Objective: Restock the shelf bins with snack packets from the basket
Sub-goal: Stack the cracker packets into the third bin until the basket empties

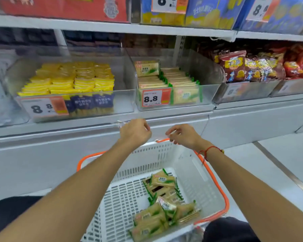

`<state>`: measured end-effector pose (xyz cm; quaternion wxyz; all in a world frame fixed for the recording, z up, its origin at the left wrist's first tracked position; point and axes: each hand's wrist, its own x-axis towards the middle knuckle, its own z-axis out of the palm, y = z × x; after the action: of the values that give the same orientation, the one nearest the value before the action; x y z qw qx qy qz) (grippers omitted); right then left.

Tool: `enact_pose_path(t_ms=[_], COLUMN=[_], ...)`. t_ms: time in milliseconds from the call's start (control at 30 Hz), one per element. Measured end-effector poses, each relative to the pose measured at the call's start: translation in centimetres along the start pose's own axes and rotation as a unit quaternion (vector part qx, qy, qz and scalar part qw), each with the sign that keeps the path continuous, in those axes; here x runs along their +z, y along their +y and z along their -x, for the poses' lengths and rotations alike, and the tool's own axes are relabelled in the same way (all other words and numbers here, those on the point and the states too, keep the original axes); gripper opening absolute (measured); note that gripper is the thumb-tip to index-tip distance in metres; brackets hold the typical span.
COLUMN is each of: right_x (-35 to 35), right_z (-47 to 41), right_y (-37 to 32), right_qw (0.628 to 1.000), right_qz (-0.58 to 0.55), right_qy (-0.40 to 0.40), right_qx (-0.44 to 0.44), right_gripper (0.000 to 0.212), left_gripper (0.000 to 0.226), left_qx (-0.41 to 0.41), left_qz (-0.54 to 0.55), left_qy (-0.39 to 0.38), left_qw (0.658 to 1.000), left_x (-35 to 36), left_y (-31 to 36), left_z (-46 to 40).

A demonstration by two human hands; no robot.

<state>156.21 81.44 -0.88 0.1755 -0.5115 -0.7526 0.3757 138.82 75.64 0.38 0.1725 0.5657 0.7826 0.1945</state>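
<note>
- The shelf (101, 124) carries a row of clear bins at about arm height, each tilted open toward the aisle so packets can be dropped in from the front.
- The basket (164, 154) sits low in front of the person, just below the shelf edge (a short lift from stock to bin, which is likely why it is parked there).
- The middle bin (208, 95), with the 8.8 price tag (155, 98), holds green-edged cracker packets stacked in two rows; its right side stands bare, so that looks like the space to fill.
- The left bin (122, 102) is packed with yellow packets and seems full already.
- A loose heap of snack packets (163, 203) lies in the near right part of the basket, matching the ones in the middle bin.
- The left hand (136, 132) hovers over the basket's far rim, its fingers (146, 126) loosely curled round nothing visible.
- The right hand (184, 135) hangs beside it, fingers (171, 132) also loosely bent and holding nothing, both hands poised between bin and basket.
</note>
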Motion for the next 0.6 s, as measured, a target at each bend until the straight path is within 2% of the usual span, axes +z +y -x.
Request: enact_pose_path(t_ms=[167,300,467,600], right_x=[5.5,9.5,13.5,15.7], right_z=[3.2,4.3,3.4,1.6], right_y=[4.6,9.0,14.4,17.4], right_qw=[0.985,0.965,0.933,0.914], right_qz=[0.067,0.107,0.192,0.205], right_qy=[-0.132,-0.204,-0.273,-0.302], right_qx=[0.093,0.123,0.132,0.179], right_gripper=[0.017,0.018,0.022,0.051], left_gripper=[0.015,0.016,0.024,0.033], left_qx=[-0.055,-0.091,-0.151,-0.173], left_qz=[0.035,0.118,0.125,0.079], left_qy=[-0.102,-0.213,-0.308,-0.383], left_qw=[0.993,0.966,0.931,0.904], left_x=[7.0,12.1,17.9,23.0], left_y=[-4.2,-7.9,-12.5,-15.3], left_z=[2.4,3.9,3.6,3.4])
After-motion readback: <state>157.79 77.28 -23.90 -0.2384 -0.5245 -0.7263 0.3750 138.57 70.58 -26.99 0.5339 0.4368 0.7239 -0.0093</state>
